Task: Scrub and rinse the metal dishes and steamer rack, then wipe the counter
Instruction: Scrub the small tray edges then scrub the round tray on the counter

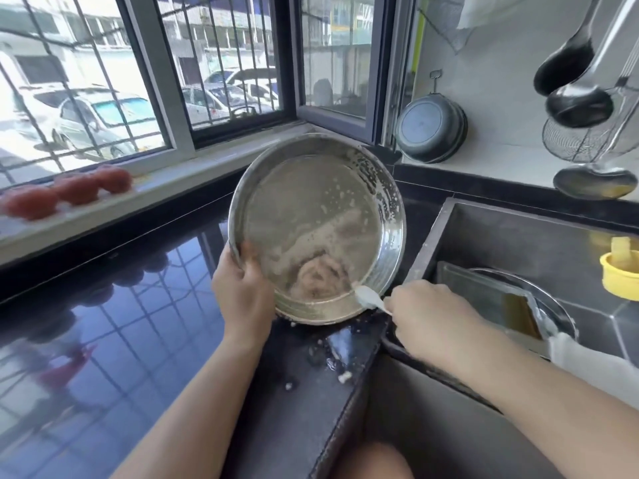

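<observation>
A round metal dish (316, 216) is tilted up on the black counter (103, 333), its inside smeared with pale food residue. My left hand (242, 288) grips its lower left rim. My right hand (428, 316) holds a white scraper (368, 298) whose tip touches the dish's lower right inner edge. More metal dishes (501, 299) lie in the sink (518, 236) to the right, partly hidden by my right arm.
Crumbs (340, 373) lie on the counter's edge below the dish. Three tomatoes (74, 190) sit on the window ledge. A dark pan (430, 127) leans in the corner, ladles and a strainer (581, 98) hang at right, and a yellow container (619, 274) stands in the sink.
</observation>
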A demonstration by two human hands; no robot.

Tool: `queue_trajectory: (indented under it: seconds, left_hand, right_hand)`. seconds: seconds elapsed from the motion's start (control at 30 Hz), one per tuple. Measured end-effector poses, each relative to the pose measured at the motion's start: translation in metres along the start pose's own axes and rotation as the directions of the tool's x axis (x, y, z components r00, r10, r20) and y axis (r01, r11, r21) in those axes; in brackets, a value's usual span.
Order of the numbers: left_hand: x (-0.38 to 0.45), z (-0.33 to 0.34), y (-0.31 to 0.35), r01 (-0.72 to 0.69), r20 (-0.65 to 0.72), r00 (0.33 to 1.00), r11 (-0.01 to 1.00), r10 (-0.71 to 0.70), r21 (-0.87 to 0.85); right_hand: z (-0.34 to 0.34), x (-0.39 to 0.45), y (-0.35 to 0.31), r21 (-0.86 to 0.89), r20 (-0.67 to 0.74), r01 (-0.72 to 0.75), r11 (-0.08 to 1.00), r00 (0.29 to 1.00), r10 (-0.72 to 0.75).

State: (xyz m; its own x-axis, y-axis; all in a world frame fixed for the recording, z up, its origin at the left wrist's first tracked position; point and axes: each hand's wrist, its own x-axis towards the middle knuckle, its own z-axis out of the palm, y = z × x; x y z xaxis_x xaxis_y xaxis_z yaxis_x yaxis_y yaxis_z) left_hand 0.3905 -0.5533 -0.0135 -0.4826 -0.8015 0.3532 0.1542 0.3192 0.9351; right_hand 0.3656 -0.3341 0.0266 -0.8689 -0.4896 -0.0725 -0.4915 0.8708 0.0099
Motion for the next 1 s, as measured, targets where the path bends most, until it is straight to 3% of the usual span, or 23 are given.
queue_trajectory:
  seconds: [0.07, 0.17, 0.23, 0.43, 0.57, 0.7, 0.73, 0.8, 0.9, 1.0]
  left_hand:
    - [-0.004, 0.004, 0.005, -0.009, 0.007, 1.0, 1.0, 0.009, 0.014]
    - [-0.008, 0.005, 0.008, -0.018, 0.008, 1.0, 1.0, 0.018, 0.001]
    - [-0.008, 0.002, 0.007, -0.017, 0.01, 1.0, 1.0, 0.017, -0.002]
    - [-0.005, 0.001, 0.019, -0.033, 0.036, 0.999, 0.998, 0.031, 0.057]
    - [-0.01, 0.002, 0.04, -0.049, 0.094, 0.995, 0.994, 0.04, 0.095]
    - [-0.011, -0.001, 0.045, -0.032, 0.1, 0.995, 0.993, 0.021, 0.114]
    - [-0.011, -0.002, 0.047, -0.039, 0.11, 0.994, 0.993, 0.027, 0.115]
    - [-0.011, -0.002, 0.05, -0.05, 0.136, 0.99, 0.992, 0.034, 0.117]
    - [-0.009, -0.002, 0.052, -0.06, 0.178, 0.983, 0.987, 0.032, 0.151]
    - [-0.004, 0.0, 0.051, -0.046, 0.209, 0.978, 0.982, 0.007, 0.183]
  right_hand:
    - [0.002, -0.008, -0.008, 0.032, -0.061, 0.014, 0.999, 0.998, -0.012]
    - [0.017, -0.02, -0.048, 0.184, -0.088, 0.179, 0.967, 0.982, -0.165]
    - [0.023, -0.023, -0.058, 0.199, -0.092, 0.213, 0.957, 0.976, -0.198]
    - [0.013, -0.011, 0.011, -0.065, -0.12, -0.037, 0.997, 0.992, 0.029]
    - [0.005, 0.003, 0.034, -0.12, -0.19, -0.069, 0.99, 0.981, 0.046]
    - [0.024, -0.012, 0.002, 0.07, -0.018, 0.134, 0.988, 0.991, -0.133]
    - [0.024, -0.012, 0.001, 0.114, 0.028, 0.14, 0.984, 0.989, -0.144]
    - [0.01, 0.004, 0.017, 0.039, 0.052, 0.044, 0.998, 0.998, -0.046]
    - [-0.02, 0.034, 0.049, -0.117, -0.083, -0.147, 0.982, 0.987, 0.138]
    - [-0.043, 0.061, 0.06, -0.24, -0.298, -0.152, 0.959, 0.951, 0.076]
